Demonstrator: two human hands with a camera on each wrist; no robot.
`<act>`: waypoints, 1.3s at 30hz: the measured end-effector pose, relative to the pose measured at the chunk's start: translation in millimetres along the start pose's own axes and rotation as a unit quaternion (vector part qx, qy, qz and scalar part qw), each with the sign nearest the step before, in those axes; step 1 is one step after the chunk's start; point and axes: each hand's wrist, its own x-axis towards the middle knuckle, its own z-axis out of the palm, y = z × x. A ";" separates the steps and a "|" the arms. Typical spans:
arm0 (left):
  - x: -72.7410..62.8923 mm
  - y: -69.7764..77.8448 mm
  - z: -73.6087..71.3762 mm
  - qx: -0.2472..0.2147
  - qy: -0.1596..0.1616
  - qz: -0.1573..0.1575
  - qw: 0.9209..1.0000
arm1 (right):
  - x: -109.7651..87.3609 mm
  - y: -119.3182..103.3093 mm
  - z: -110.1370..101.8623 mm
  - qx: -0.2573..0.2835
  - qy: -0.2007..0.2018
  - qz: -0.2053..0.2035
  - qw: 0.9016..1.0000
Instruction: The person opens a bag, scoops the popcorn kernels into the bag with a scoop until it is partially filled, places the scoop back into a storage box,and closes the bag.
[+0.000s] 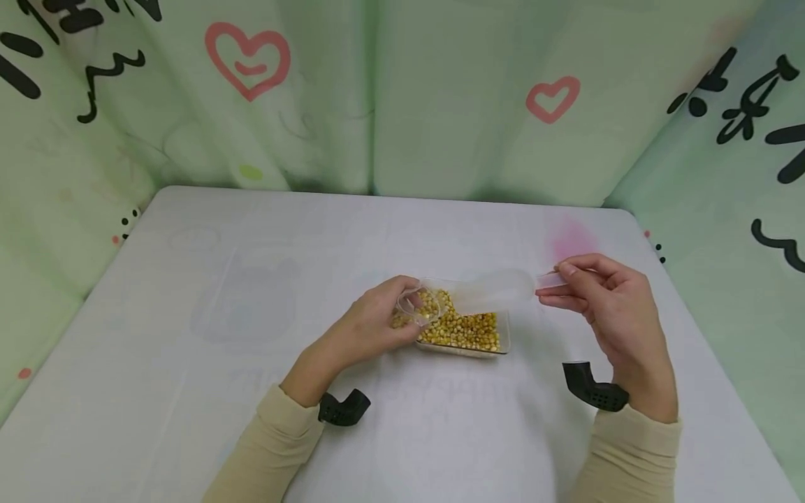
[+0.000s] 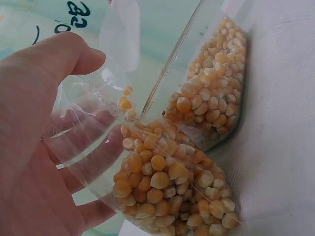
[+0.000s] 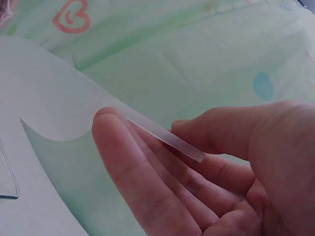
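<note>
Left hand [image 1: 371, 321], half-closed, grips a clear, thin-walled plastic cup [image 2: 98, 160] of yellow corn kernels [image 2: 160, 179] at the left end of a clear rectangular container [image 1: 505, 332] holding more; right hand [image 1: 606, 307] pinches a translucent white plastic scoop [image 1: 503, 290], its wide end near the container's far side; squeezing might buckle the cup, spilling kernels; a slack pinch might tip the scoop.

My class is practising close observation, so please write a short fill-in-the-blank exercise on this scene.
The white tool is held by the ____ hand.
The clear box holds kernels of ____.
Outlined on the green curtain are pink ____.
The colour of the table is ____.

Missing words: right; corn; hearts; white.
</note>
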 end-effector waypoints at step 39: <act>1.8 0.3 -0.6 0.001 -0.009 -0.008 1.000 | -11.8 -12.6 20.8 -0.421 0.049 0.004 0.906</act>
